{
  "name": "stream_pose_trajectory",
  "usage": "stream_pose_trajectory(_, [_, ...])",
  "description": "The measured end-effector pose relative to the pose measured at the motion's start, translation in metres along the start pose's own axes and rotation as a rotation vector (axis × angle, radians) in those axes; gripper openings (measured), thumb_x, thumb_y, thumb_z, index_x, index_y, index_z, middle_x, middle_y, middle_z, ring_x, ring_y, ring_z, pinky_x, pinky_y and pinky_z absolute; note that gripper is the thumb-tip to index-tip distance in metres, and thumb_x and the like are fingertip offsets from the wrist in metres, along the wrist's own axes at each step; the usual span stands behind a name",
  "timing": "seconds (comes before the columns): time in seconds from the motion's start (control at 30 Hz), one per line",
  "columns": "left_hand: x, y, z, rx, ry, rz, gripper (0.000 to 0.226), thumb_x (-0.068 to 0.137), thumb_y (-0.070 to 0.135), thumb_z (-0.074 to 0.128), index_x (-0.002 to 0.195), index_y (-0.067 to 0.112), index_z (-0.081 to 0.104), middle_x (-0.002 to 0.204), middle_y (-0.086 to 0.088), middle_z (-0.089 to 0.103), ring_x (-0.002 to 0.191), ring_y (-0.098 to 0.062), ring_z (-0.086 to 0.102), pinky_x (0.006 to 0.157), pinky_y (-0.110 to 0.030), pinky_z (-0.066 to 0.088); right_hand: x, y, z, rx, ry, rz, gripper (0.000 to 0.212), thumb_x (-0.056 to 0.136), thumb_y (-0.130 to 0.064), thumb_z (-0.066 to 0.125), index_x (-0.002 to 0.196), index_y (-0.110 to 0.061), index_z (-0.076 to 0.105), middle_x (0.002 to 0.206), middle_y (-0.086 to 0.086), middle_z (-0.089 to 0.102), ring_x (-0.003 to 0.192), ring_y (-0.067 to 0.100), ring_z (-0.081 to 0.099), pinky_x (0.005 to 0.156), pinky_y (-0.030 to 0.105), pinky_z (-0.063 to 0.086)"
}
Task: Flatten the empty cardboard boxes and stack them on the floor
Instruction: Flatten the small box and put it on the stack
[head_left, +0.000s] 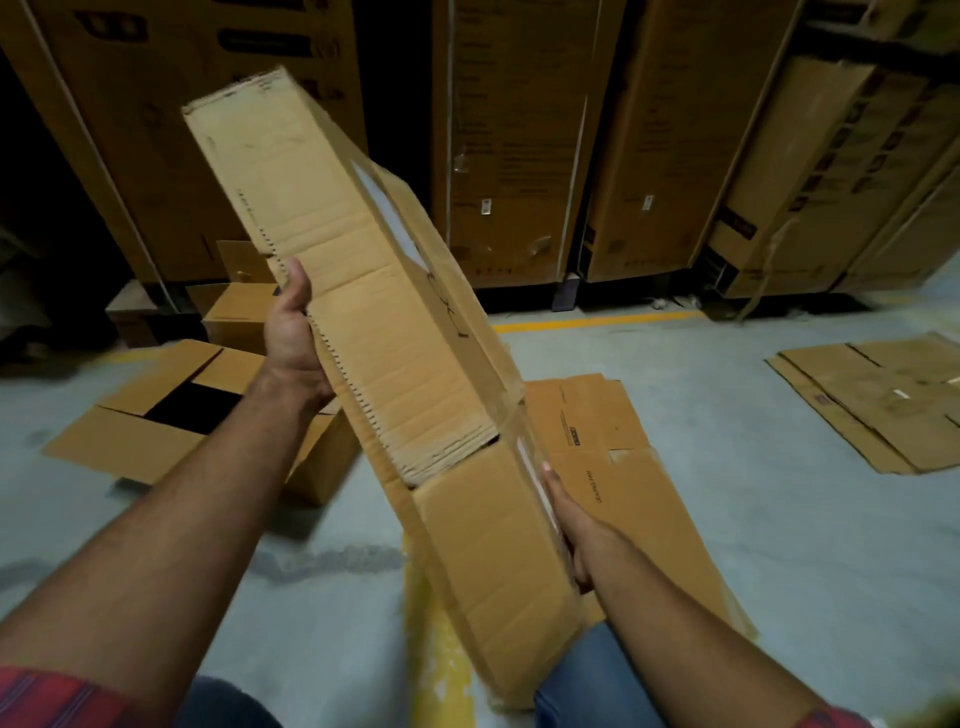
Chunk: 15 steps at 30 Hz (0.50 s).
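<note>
collapsing a long cardboard box in mid-air, ready for the floor stack

the long cardboard box (379, 332) is hanging tilted from 11 o'clock down to 5 o'clock, nearly flat, its flaps lying open. the left hand (293, 338) is pinching the serrated left edge, thumb on top and fingers hidden behind. the right hand (563, 525) is pressing against the right side near the lower flap; how far it is curling round i cannot tell. to do this well, i judge both hands should be squeezing the panels fully together along the creases, then lowering the box square onto the flattened box (613, 441) lying at 4 o'clock on the floor (753, 519).
</note>
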<state>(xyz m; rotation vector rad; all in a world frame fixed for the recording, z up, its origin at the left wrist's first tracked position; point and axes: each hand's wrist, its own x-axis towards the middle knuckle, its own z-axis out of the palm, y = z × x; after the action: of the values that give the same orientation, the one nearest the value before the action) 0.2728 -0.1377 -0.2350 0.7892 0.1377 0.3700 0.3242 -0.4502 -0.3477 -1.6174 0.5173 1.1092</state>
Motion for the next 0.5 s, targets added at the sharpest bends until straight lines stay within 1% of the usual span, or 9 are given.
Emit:
stream_pose_trajectory(0.07, [0.003,-0.002,-0.004,-0.031,0.005,0.023,0.082,0.103,0.072,0.021,0.166,0.022,0.029,0.171,-0.017,0.029,0.154,-0.044,0.031,0.121,-0.068,0.03,0.006,0.002,-0.008,0.079,0.046,-0.017,0.105,0.08,-0.086,0.06,0.149,-0.007,0.051,0.115,0.025,0.067,0.094,0.039,0.067,0.083,0.058,0.058])
stream_pose_trajectory(0.1, [0.004,-0.001,-0.005,-0.046,0.028,0.048,0.08,0.103,0.072,0.023,0.163,0.021,0.037,0.168,-0.017,0.035,0.152,-0.043,0.036,0.121,-0.067,0.032,0.011,0.004,-0.016,0.193,0.053,-0.067,0.094,0.081,-0.082,0.065,0.142,-0.01,0.054,0.107,0.025,0.067,0.092,0.039,0.069,0.073,0.057,0.061])
stream_pose_trajectory(0.17, [0.003,-0.003,-0.002,-0.117,0.12,0.103,0.074,0.105,0.069,0.025,0.148,0.02,0.061,0.155,-0.015,0.054,0.142,-0.04,0.052,0.116,-0.061,0.042,0.023,0.006,-0.03,0.41,0.101,-0.144,0.09,0.086,-0.075,0.068,0.149,-0.013,0.052,0.101,0.025,0.07,0.088,0.039,0.071,0.06,0.051,0.061])
stream_pose_trajectory(0.23, [0.0,-0.013,-0.001,-0.134,0.215,0.163,0.07,0.105,0.068,0.029,0.131,0.02,0.073,0.137,-0.013,0.068,0.127,-0.036,0.065,0.108,-0.055,0.052,0.011,0.007,-0.04,0.668,0.179,-0.221,0.075,0.098,-0.067,0.054,0.149,-0.013,0.056,0.094,0.018,0.075,0.084,0.034,0.071,0.067,0.041,0.055])
stream_pose_trajectory(0.3, [-0.003,-0.022,0.008,-0.152,0.369,0.206,0.067,0.106,0.067,0.033,0.121,0.019,0.077,0.123,-0.01,0.076,0.116,-0.033,0.072,0.096,-0.048,0.058,0.004,0.004,-0.039,0.952,0.124,-0.319,0.063,0.105,-0.066,0.039,0.136,-0.017,0.063,0.08,0.011,0.078,0.07,0.027,0.075,0.07,0.037,0.051])
stream_pose_trajectory(0.33, [-0.005,-0.027,0.015,-0.163,0.432,0.224,0.068,0.106,0.067,0.033,0.112,0.019,0.081,0.114,-0.008,0.079,0.109,-0.03,0.075,0.09,-0.043,0.06,0.001,0.001,-0.032,1.081,0.042,-0.354,0.068,0.102,-0.071,0.037,0.14,-0.02,0.062,0.082,0.012,0.08,0.073,0.028,0.077,0.076,0.04,0.055])
stream_pose_trajectory(0.4, [-0.007,-0.036,0.032,-0.19,0.484,0.249,0.068,0.108,0.063,0.032,0.097,0.022,0.084,0.096,-0.001,0.082,0.09,-0.021,0.08,0.074,-0.033,0.063,-0.011,-0.003,-0.007,1.235,-0.071,-0.439,0.086,0.095,-0.083,0.039,0.146,-0.017,0.06,0.107,0.018,0.079,0.099,0.035,0.076,0.091,0.05,0.062])
stream_pose_trajectory(0.43, [-0.007,-0.04,0.039,-0.195,0.51,0.258,0.063,0.108,0.063,0.033,0.101,0.023,0.081,0.093,0.002,0.082,0.086,-0.018,0.079,0.068,-0.029,0.062,-0.017,-0.004,0.008,1.282,-0.12,-0.468,0.097,0.091,-0.086,0.039,0.149,-0.01,0.054,0.121,0.023,0.075,0.109,0.04,0.073,0.097,0.054,0.06])
stream_pose_trajectory(0.5, [-0.006,-0.048,0.049,-0.21,0.502,0.267,0.057,0.106,0.066,0.036,0.117,0.025,0.073,0.098,0.004,0.083,0.092,-0.017,0.078,0.071,-0.031,0.064,-0.033,-0.003,0.045,1.284,-0.169,-0.467,0.116,0.082,-0.092,0.041,0.161,-0.008,0.032,0.147,0.03,0.056,0.12,0.047,0.064,0.108,0.059,0.05])
